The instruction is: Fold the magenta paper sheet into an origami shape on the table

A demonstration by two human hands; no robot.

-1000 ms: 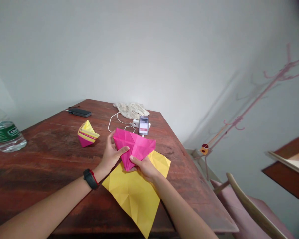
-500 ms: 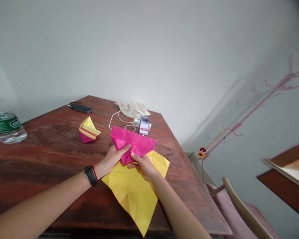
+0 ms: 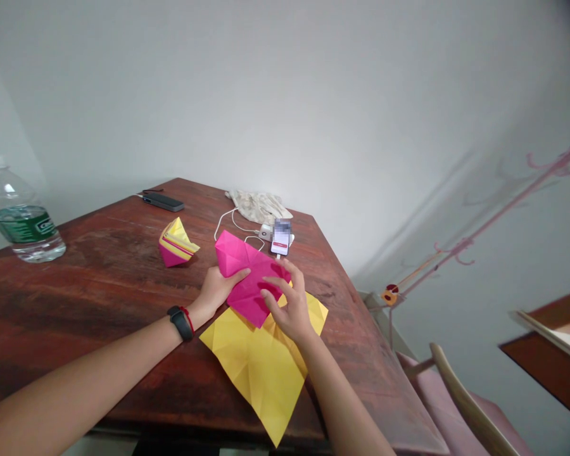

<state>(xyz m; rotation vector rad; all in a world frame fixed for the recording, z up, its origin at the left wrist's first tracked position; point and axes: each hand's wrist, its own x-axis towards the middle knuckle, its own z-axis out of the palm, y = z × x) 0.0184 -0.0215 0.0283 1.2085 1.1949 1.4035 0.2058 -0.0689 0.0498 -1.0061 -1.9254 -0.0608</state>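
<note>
A creased sheet of pink paper [image 3: 249, 269] is held up over the table. My left hand [image 3: 218, 291] grips its left side, thumb on top and the other fingers hidden beneath. Over the right part of the pink sheet, my right hand [image 3: 289, 304] has its fingers spread; whether the fingertips touch the paper I cannot tell. Under both hands a creased yellow sheet of paper [image 3: 259, 364] lies on the table, one corner pointing toward me. Left of the hands stands a folded pink and yellow paper piece [image 3: 177, 244].
On the wooden table [image 3: 99, 278] are a water bottle [image 3: 26, 225] at the left, a dark power bank [image 3: 162, 201], a phone [image 3: 280, 237] with a white cable, and a pale cloth [image 3: 259, 206]. A chair [image 3: 460, 386] and a pink coat rack [image 3: 498, 218] stand at the right.
My right hand has let go of the pink paper's lower edge, moved up and right, and spread its fingers. The pink sheet has turned and opened out somewhat; my left hand keeps its grip.
</note>
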